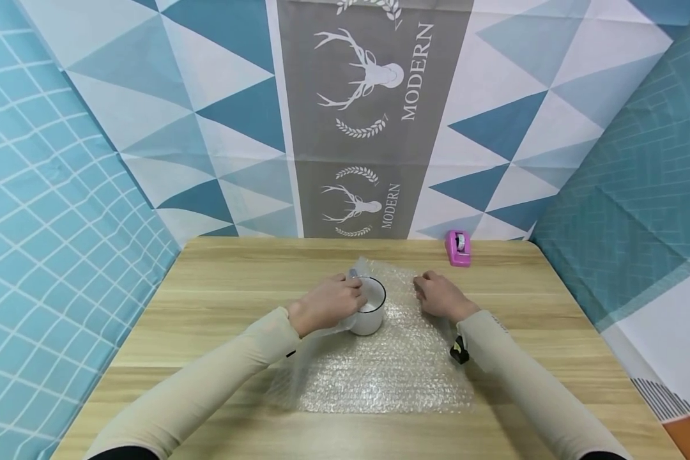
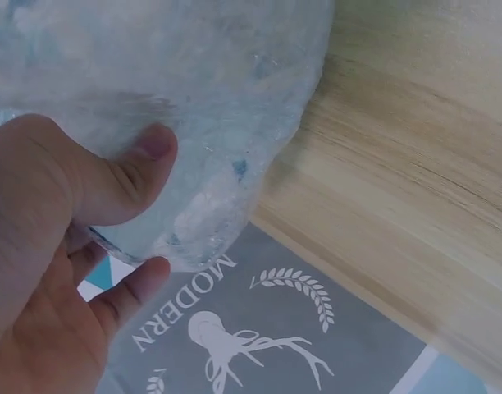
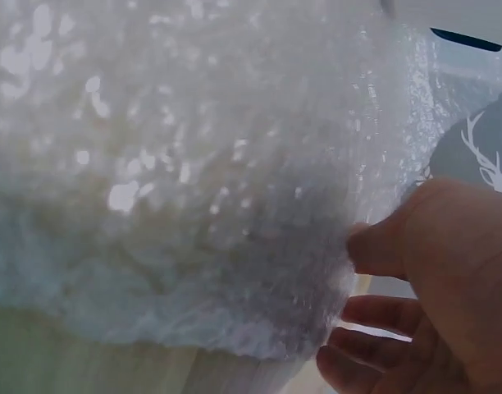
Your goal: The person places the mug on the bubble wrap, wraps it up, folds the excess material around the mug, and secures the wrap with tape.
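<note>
A white enamel mug (image 1: pixel 370 324) with a dark rim stands upright on a sheet of clear bubble wrap (image 1: pixel 385 383). At the mug's left side, my left hand (image 1: pixel 330 303) pinches a raised part of the wrap against the rim. Its thumb (image 2: pixel 152 152) presses on the plastic in the left wrist view, where the wrap covers most of the mug. To the right of the mug, my right hand (image 1: pixel 441 297) holds the sheet's right edge between thumb and fingers, lifting it off the table. The right wrist view shows this edge of the wrap (image 3: pixel 235 205) up close.
A pink tape dispenser (image 1: pixel 459 249) with a roll of tape sits at the table's back right. The wooden table (image 1: pixel 236 268) meets a patterned cloth wall (image 1: pixel 351 147) at the back. Blue cloths hang at both sides.
</note>
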Demonstrator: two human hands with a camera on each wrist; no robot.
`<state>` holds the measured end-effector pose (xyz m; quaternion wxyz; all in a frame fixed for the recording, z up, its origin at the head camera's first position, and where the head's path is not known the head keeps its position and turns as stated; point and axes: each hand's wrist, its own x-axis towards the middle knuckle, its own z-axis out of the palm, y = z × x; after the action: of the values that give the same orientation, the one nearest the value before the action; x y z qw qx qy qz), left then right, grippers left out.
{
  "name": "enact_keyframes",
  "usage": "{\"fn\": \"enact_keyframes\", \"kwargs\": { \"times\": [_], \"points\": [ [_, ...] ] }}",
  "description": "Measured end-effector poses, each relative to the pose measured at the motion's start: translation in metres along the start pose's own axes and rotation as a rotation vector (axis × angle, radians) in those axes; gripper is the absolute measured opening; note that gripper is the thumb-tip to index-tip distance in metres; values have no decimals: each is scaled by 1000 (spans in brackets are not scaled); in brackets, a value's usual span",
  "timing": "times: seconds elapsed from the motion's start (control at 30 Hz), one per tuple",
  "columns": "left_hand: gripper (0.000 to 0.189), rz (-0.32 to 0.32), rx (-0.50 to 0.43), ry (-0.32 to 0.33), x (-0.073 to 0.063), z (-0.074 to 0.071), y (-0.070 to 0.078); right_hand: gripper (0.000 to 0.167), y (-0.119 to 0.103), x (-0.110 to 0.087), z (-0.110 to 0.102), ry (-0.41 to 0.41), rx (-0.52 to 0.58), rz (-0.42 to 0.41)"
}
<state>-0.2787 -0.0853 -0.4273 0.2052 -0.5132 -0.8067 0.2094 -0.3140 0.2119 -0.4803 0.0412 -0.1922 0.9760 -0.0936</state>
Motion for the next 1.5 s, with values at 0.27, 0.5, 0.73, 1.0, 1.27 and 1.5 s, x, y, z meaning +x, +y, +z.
{"fn": "enact_keyframes", "kwargs": {
  "times": [0.27,0.5,0.73,1.0,1.27,1.5],
  "points": [
    [10,-18,44,66,-1,0,3,42,10,-15,7,68,73,-118],
    [6,-11,30,79,-1,3,2,24,11,-39,12,235,30,-259],
    [7,-25,-26,56,-1,2,1,30,4,-72,6,206,1,-338],
    [10,-35,-49,60,-1,1,2,39,-5,-113,5,188,-10,-451],
    [11,-40,-69,59,-1,5,3,40,-15,-145,-8,30,15,-417],
    [9,-41,-69,60,-1,5,3,45,-17,-165,-10,-93,76,-377]
  ]
}}
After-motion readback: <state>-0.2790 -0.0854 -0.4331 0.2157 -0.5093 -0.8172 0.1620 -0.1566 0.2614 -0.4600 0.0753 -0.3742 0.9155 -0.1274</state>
